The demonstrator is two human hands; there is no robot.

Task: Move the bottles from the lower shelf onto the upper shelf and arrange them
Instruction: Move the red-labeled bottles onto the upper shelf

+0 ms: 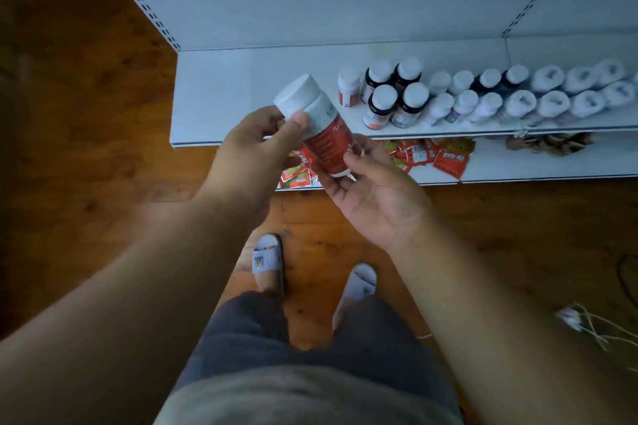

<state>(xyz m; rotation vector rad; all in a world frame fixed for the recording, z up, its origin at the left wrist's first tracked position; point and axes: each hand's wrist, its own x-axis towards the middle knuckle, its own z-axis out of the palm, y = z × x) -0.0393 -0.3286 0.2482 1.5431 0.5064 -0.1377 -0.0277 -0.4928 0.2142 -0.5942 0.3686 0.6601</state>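
A white bottle with a red label and white cap [319,124] is tilted in the air in front of the shelves. My left hand [255,148] grips it near the cap, thumb on the neck. My right hand [373,190] holds its base from below with curled fingers. On the white upper shelf [241,97] stand several bottles [397,97]: one with a red label, dark ones with white caps, then white ones in rows to the right. The lower shelf [518,166] sits just beneath, mostly hidden.
Red sachets [448,157] lie scattered on the lower shelf, with brown items [549,143] further right. Wooden floor surrounds the rack. My feet in grey slippers [269,260] stand below. A white cable and plug [573,319] lie on the floor at right.
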